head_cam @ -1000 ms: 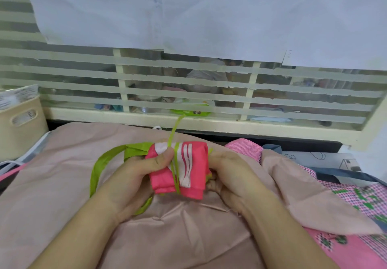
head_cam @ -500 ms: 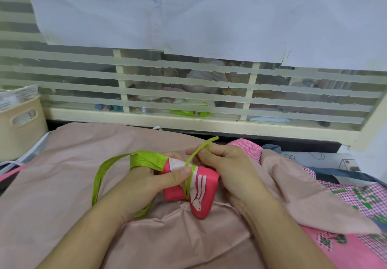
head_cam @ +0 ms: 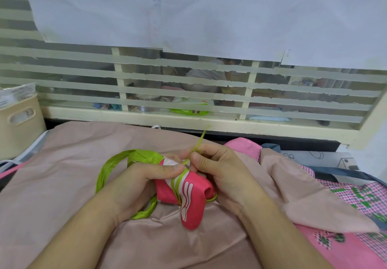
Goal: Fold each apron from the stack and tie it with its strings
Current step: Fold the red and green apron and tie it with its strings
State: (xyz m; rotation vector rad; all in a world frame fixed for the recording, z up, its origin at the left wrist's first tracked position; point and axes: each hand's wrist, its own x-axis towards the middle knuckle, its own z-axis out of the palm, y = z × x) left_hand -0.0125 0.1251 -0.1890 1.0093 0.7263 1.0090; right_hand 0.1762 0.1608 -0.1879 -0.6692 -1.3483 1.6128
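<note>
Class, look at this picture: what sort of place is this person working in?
Probably a small sewing or packing workroom: fabric aprons heaped on the worktable, a storage bin, and a taped glass partition.

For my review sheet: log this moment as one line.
step: tying | left hand: grips folded pink apron | right hand: pinches green string | knot: unseen

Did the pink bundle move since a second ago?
Yes. The pink bundle has dropped lower and tipped, farther from the window ledge. The left hand holds it while the right hand pinches the green string.
</note>
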